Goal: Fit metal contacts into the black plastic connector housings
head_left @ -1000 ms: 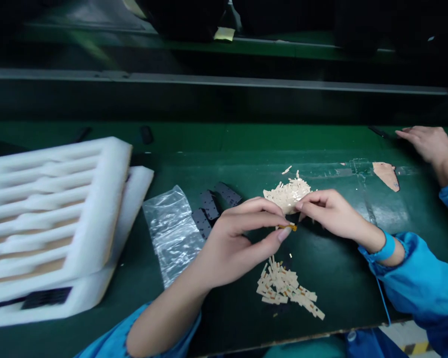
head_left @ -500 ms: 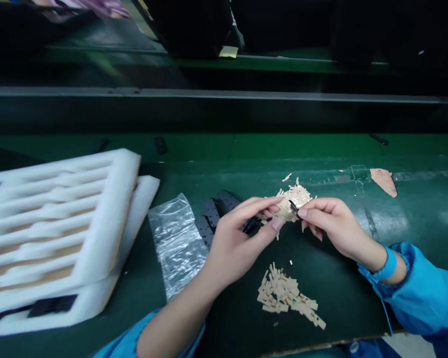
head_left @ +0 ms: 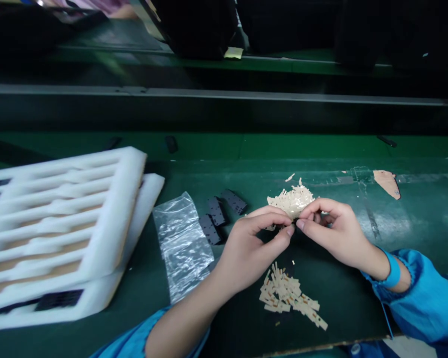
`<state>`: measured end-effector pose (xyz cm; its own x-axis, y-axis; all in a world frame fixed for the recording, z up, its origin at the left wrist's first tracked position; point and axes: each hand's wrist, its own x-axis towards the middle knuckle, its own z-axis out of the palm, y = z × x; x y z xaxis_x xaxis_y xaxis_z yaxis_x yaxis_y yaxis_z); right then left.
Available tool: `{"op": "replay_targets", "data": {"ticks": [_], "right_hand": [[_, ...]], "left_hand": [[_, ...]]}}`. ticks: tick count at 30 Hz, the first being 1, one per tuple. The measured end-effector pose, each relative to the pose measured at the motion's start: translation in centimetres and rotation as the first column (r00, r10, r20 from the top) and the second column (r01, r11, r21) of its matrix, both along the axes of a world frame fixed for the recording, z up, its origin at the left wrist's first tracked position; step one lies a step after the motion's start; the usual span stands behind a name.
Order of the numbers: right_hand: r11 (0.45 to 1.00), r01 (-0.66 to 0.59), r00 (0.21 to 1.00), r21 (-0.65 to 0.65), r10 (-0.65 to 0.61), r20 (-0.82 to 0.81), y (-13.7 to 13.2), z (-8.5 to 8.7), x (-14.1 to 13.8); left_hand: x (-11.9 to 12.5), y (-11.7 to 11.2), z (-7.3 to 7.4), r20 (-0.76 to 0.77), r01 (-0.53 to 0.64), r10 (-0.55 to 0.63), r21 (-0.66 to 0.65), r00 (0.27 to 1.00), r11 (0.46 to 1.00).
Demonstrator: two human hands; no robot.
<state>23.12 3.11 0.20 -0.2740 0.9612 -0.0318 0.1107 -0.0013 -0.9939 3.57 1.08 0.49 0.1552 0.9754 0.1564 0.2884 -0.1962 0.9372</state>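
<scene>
My left hand (head_left: 259, 243) and my right hand (head_left: 334, 231) meet tip to tip over the bench, both closed in a pinch. Between their fingertips is a small black piece (head_left: 294, 223), mostly covered by the fingers, so its shape is not clear. Just behind the fingers lies a heap of small cream-coloured strips (head_left: 293, 199), partly under clear plastic. Closer to me spreads a second pile of cream strips with brownish marks (head_left: 283, 291). Several black rectangular blocks (head_left: 216, 211) lie left of my left hand, beside a flat clear plastic bag (head_left: 181, 243).
Stacked white foam trays (head_left: 130, 199) with slots take up the left side; dark parts show in some slots. A torn tan scrap (head_left: 387, 183) lies at the right on the green bench (head_left: 425, 243). A dark ledge with a metal rail (head_left: 246, 94) runs across the back.
My left fingers have closed in to the small black piece, which earlier showed in my right fingertips. The hands have come together. The view has shifted slightly.
</scene>
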Motion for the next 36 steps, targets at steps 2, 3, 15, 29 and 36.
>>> {"op": "replay_targets", "data": {"ticks": [2, 3, 15, 29, 36], "right_hand": [[1.000, -0.015, 1.000, -0.016, 0.015, -0.019, 0.0, 0.0, 0.0], [1.000, -0.014, 1.000, -0.025, 0.013, -0.023, 0.0, -0.1, 0.0], [0.999, 0.000, 0.998, -0.038, -0.002, -0.064, -0.1, 0.2, 0.1], [0.868, -0.274, 0.924, -0.415, 0.117, -0.365, 0.0, 0.3, -0.3], [0.868, -0.220, 0.952, -0.445, 0.092, -0.292, 0.0, -0.8, 0.2]], "left_hand": [[0.0, 0.0, 0.2, -0.011, 0.022, -0.022, -0.002, 1.000, 1.000], [0.0, -0.1, 0.2, -0.012, 0.028, -0.028, -0.004, 1.000, 1.000], [-0.2, 0.4, 0.2, 0.120, 0.056, -0.026, -0.252, 0.992, 0.966], [-0.3, 1.2, 0.1, 0.405, 0.371, -0.146, -0.557, 0.902, 0.743], [-2.0, 1.0, 0.8, 0.158, 0.179, -0.113, -0.514, 0.981, 0.839]]}}
